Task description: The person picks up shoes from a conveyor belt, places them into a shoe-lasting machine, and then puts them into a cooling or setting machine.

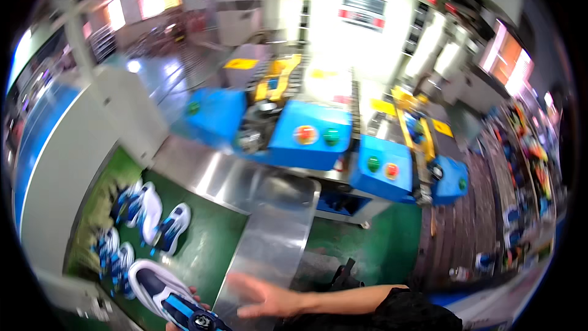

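At the lower left, a white, navy and bright blue sneaker is in my left hand. Only some fingertips and part of that hand show around the shoe's side; the rest is hidden behind it. A dark round part sits on the blue portion of the shoe. Just right of the sneaker, my right hand is open with nothing in it. Its fingers are spread and slightly smeared by motion, over the metal table's near end.
An L-shaped metal table runs before a machine with blue control boxes bearing red and green buttons. Several similar sneakers stand on a green surface at left. Racks of shoes line the right, and a white machine panel rises at left.
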The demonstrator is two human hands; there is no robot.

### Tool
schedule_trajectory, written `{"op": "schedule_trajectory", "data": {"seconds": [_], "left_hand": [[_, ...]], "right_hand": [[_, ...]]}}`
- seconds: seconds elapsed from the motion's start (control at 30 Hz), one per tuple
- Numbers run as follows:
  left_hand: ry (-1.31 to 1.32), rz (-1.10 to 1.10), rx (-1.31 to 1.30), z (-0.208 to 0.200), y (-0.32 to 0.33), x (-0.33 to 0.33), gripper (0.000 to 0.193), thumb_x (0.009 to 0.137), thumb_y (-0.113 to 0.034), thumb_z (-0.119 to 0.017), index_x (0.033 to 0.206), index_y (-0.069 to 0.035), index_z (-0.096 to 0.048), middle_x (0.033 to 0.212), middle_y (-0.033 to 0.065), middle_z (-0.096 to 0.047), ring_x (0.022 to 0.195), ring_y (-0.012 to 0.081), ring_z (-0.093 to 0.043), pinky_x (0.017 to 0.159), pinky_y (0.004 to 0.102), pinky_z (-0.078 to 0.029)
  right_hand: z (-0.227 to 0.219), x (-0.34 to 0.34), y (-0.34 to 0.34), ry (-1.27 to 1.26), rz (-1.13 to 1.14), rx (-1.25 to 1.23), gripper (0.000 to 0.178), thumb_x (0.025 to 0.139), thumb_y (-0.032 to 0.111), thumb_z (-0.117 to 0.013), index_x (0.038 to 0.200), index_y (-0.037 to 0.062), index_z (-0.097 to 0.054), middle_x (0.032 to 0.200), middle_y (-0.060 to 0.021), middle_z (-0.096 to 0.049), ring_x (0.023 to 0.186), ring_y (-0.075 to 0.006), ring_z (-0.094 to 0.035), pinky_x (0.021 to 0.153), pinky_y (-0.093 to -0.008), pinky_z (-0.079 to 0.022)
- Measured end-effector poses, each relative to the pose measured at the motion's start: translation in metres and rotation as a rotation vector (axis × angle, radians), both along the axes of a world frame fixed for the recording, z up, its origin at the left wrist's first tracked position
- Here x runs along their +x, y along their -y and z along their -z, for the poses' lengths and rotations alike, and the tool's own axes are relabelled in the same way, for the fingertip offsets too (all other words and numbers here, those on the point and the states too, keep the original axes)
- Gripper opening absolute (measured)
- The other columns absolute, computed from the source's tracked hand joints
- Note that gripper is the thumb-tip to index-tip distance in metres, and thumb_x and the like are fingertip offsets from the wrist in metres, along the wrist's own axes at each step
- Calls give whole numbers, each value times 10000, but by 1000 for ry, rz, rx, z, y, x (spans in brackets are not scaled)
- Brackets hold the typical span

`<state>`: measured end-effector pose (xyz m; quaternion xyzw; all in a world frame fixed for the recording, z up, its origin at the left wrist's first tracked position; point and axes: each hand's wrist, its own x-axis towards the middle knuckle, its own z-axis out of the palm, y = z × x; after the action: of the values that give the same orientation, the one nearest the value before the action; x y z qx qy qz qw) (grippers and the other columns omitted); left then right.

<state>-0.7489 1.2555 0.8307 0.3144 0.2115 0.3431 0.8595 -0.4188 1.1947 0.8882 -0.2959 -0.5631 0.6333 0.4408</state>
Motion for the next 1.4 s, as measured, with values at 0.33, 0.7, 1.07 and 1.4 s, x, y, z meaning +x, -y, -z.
{"op": "schedule_trajectory", "data": {"seconds": [0.33, 0.7, 1.07, 1.4], "left_hand": [[-120, 26, 268, -53, 134, 574, 534, 909, -95, -570, 1410, -5, -409, 1313, 119, -547, 1127, 254, -583, 925, 373, -507], [-853, 216, 965, -36, -3, 1039, 924, 764, -280, -752, 1445, 72, -236, 1413, 301, -375, 1225, 384, -501, 1038, 387, -408], [-940, 524, 718, -124, -40, 1094, 743, 741, -111, -743, 1380, -10, -378, 1164, 187, -616, 998, 267, -649, 863, 373, -525], [-268, 116, 50, -153, 63, 701, 959, 625, -189, -836, 1438, 17, -370, 1332, 163, -541, 1216, 277, -544, 1058, 401, -417]], "right_hand": [[13, 392, 186, -451, 863, -386, 477, 924, 299, -667, 1282, 19, -520, 1008, -16, -610, 863, -98, -566, 749, -266, -477], [14, 571, 321, -609, 1532, -541, 394, 939, 326, -610, 1202, 34, -589, 1073, -83, -650, 930, -195, -644, 822, -337, -530], [1, 600, 322, -594, 1725, -537, 407, 946, 340, -590, 1212, 31, -586, 1102, -99, -654, 952, -223, -650, 856, -366, -530], [-73, 806, 96, -365, 1058, -776, 351, 941, 268, -595, 1207, 40, -608, 1069, -112, -700, 920, -239, -699, 841, -399, -578]]}}
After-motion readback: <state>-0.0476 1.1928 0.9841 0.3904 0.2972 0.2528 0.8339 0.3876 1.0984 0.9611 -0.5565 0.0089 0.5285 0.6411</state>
